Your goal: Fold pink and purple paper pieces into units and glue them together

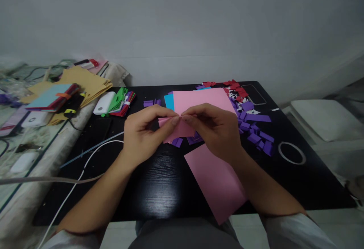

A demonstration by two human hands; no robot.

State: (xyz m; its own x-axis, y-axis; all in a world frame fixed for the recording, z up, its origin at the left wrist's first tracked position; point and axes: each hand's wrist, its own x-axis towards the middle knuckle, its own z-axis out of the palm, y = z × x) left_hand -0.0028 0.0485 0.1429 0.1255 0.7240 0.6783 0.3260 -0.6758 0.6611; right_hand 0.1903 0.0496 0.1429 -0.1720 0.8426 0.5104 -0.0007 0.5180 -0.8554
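Note:
Between my two hands is a small piece of pink paper (184, 128), held up over the black table. Thumb and forefinger of my left hand (149, 131) pinch its upper edge. My right hand (217, 127) pinches the same edge just beside, the fingertips of both hands nearly touching. A crease seems to run down the paper, though the fingers hide part of it. Behind the hands lies a larger pink sheet (201, 99) over a blue sheet (169, 101). Under my right wrist another pink sheet (217, 182) slants past the table's front edge.
Folded purple paper pieces (260, 137) and red pieces (236, 88) are heaped at right, near a ring-shaped roll (292, 153). Bundled coloured papers (123, 101) lie back left. A white cable (85, 165) crosses the left of the black table (150, 188). A white stool (311, 118) stands right.

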